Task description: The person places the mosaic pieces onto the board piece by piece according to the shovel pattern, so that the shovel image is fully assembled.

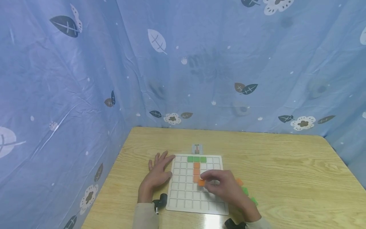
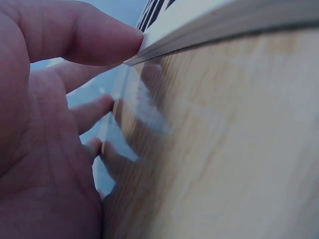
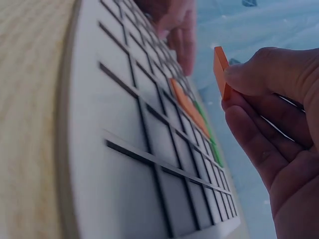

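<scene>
A white grid board (image 1: 186,194) lies on the table, with three green tiles (image 1: 197,159) in a row at its far edge and three orange tiles (image 1: 196,172) in a column below the middle one. My right hand (image 1: 228,187) pinches another orange tile (image 3: 220,73) between thumb and fingers, held above the board near the column's lower end. At the board's left side rests my left hand (image 1: 156,175), fingers spread. In the left wrist view its thumb (image 2: 99,37) touches the board's edge (image 2: 184,27).
Beyond the board lies a small pattern card (image 1: 197,149). To the right, partly behind my right hand, are a loose orange tile (image 1: 239,182) and two green tiles (image 1: 250,196). A blue patterned curtain (image 1: 200,79) borders the wooden table (image 1: 286,171).
</scene>
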The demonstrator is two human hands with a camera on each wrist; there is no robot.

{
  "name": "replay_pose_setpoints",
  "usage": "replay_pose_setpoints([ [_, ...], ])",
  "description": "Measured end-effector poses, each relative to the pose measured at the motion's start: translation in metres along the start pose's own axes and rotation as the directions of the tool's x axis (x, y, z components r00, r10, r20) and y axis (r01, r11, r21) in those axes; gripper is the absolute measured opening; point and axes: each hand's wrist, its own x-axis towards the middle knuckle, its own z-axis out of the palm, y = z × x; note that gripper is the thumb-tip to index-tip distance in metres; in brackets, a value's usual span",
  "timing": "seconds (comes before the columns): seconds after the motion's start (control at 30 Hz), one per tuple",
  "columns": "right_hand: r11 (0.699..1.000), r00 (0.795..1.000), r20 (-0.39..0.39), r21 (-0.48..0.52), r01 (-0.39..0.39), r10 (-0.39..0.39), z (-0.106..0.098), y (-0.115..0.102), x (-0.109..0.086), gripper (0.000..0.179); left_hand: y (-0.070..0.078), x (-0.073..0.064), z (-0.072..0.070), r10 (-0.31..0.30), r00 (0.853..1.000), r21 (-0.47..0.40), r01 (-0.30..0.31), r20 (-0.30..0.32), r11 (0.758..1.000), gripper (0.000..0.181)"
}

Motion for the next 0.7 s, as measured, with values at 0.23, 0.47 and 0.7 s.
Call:
replay_pose_setpoints([
  [0.23, 0.999, 0.999, 0.029, -0.048, -0.02, 0.021, 0.013, 0.001, 0.0, 0.028, 0.0, 0.0, -0.001, 0.011, 1.0, -0.002, -0.011, 0.0, 1.0, 0.084],
  [0.47, 0.995, 0.999, 0.018, -0.099, 0.035, -0.033, 0.023, 0.007, 0.001, 0.03, -0.001, 0.001, 0.001, 0.01, 1.0, 0.004, -0.01, -0.001, 1.0, 0.084],
  [0.7, 0.984, 0.995, -0.003, -0.143, 0.102, -0.104, 0.03, 0.007, 0.002, 0.03, -0.001, 0.002, 0.0, -0.001, 1.0, 0.005, 0.001, -0.002, 1.0, 0.084],
])
